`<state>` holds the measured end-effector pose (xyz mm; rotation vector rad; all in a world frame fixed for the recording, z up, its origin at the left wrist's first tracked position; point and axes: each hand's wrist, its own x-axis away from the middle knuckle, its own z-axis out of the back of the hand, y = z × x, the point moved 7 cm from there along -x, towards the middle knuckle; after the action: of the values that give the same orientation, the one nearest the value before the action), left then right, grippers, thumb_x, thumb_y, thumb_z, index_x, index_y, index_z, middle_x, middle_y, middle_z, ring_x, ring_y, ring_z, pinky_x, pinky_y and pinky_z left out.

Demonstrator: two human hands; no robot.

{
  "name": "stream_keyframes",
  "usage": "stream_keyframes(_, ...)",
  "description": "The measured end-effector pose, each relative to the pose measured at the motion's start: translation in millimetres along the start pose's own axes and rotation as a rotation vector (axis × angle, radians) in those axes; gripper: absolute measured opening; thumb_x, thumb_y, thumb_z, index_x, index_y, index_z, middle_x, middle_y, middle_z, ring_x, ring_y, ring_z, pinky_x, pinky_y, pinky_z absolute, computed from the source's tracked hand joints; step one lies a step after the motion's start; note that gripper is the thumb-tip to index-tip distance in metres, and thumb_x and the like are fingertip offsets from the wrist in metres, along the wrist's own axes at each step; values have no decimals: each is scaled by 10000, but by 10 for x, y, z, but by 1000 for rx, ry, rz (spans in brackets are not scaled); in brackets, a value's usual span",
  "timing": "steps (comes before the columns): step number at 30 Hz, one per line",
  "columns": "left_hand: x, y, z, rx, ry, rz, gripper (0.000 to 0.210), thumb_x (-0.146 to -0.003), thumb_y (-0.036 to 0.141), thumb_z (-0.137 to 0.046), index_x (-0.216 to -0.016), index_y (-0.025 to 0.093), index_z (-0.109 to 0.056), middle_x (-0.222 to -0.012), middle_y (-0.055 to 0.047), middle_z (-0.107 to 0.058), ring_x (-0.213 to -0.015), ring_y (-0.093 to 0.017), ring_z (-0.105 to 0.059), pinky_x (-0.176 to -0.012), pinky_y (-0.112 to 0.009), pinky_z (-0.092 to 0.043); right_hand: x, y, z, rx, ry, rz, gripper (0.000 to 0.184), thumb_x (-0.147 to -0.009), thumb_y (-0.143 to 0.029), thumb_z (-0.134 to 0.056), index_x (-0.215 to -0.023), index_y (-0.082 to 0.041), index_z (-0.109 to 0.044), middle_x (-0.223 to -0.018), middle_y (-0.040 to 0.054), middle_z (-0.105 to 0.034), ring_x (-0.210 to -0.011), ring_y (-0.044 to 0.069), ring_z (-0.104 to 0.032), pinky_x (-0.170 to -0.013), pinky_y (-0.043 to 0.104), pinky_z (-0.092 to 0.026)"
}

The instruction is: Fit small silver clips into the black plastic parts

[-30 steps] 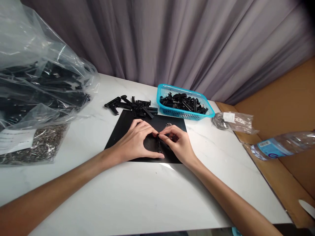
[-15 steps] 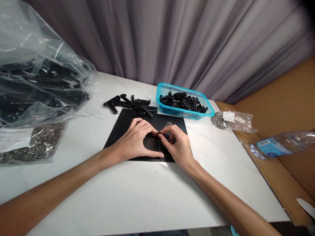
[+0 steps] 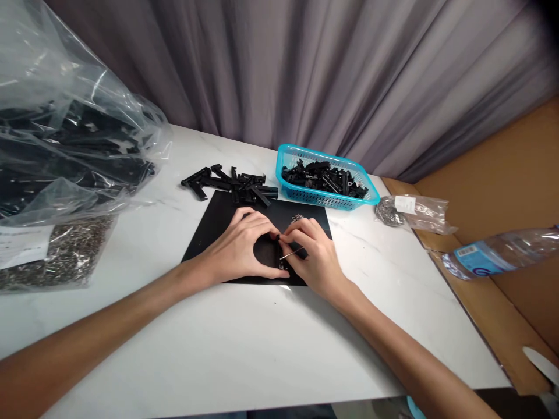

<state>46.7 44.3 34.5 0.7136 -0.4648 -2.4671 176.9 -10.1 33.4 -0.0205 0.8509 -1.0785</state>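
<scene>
My left hand (image 3: pixel 242 247) grips a small black plastic part (image 3: pixel 279 256) between thumb and fingers, one end at the fingertips and the other at the thumb. My right hand (image 3: pixel 317 253) is closed around a thin metal rod (image 3: pixel 292 253), which slants across the part's near section. Its fingertips touch the far end of the part, close to my left fingertips. Beneath both hands lies a black mat (image 3: pixel 209 238). A little pile of small metal pieces (image 3: pixel 297 219) sits on the mat just beyond my right hand.
Several black plastic parts (image 3: pixel 236 185) lie behind the mat. A blue basket (image 3: pixel 329 201) holds more. At left are a large clear bag (image 3: pixel 78 151) of black parts and a bag of metal pieces (image 3: pixel 74 250). A small bag (image 3: pixel 393 210) and a plastic bottle (image 3: pixel 502 253) are at right.
The metal rod in my right hand has tilted, its left tip now lower along the black part. My right fingers have shifted slightly; my left hand keeps its hold.
</scene>
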Motion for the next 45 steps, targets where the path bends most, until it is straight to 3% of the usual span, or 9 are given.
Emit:
stream_keyframes(7, 6, 14, -15, -8, -2, -30, 556, -648, 589, -875, -996, 217, -653, -1012, -29, -715, -1078, -280, -630, -1094, -480, -347, 0, 21, -25, -66, -45, 14, 181, -997, -151, -546, -895, -242, -665, -1023, 84, -677, -947, 226, -642, -828, 376, -559)
stream_keyframes(12, 9, 3, 5, -15, 8, -15, 554, -661, 620, -862, -983, 219, -655, -997, -23, -729, -1068, -281, -644, -1090, -481, -332, -7, 30, 45, -172, -125, -13, 216, -1065, -253, -515, -1032, -219, -725, -1109, 101, -664, -985, 219, -662, -865, 370, -560)
stream_keyframes(16, 14, 9, 5, -33, 0, -25, 601, -663, 661, -856, -1021, 221, -656, -1040, -32, -738, -1082, -284, -646, -1101, -488, -319, -45, 156, 258, -150, -23, -64, 403, -1128, -370, -359, -1150, -236, -738, -1158, 111, -653, -1127, 254, -595, -1002, 433, -495)
stream_keyframes(19, 17, 2, 0, -29, -7, -22, 603, -667, 663, -856, -1032, 223, -664, -1051, -39, -737, -1088, -294, -642, -1102, -491, -323, -47, 324, 321, -114, 18, -165, 559, -1129, -500, -277, -1014, -246, -761, -925, 80, -674, -971, 253, -601, -951, 440, -473)
stream_keyframes(23, 16, -5, -2, -18, -13, -23, 606, -663, 655, -862, -1039, 219, -676, -1054, -41, -733, -1087, -299, -635, -1102, -494, -325, -8, 537, 175, -314, -76, -387, 686, -1073, -671, -302, -762, -217, -712, -658, 25, -584, -635, 175, -566, -696, 347, -468)
stream_keyframes(27, 17, 3, -5, -47, -8, -46, 608, -684, 659, -853, -1043, 206, -664, -1050, -42, -728, -1083, -288, -637, -1091, -478, -325, -17, 566, 40, -607, -133, -481, 657, -1010, -734, -422, -790, -179, -700, -673, 7, -591, -513, 113, -515, -514, 270, -424)
stream_keyframes(31, 26, 5, -12, -59, -2, -58, 622, -688, 669, -850, -1044, 197, -656, -1043, -39, -724, -1076, -276, -636, -1076, -460, -326, -55, 502, -20, -813, -188, -478, 497, -951, -659, -625, -874, -176, -705, -701, -6, -632, -549, 116, -606, -542, 253, -518)
stream_keyframes(35, 35, 4, -9, -57, -1, -55, 638, -679, 672, -856, -1044, 192, -646, -1042, -32, -723, -1074, -269, -633, -1075, -453, -320, -79, 453, -4, -851, -146, -451, 364, -845, -527, -819, -894, -180, -721, -795, 15, -699, -654, 138, -669, -630, 275, -588)
stream_keyframes(45, 26, 10, -21, -38, -19, -43, 604, -689, 656, -852, -1047, 215, -648, -1050, -21, -730, -1091, -271, -625, -1083, -460, -320, -50, 459, -56, -851, -140, -455, 347, -856, -504, -814, -875, -166, -743, -774, 28, -714, -664, 145, -681, -659, 293, -604)
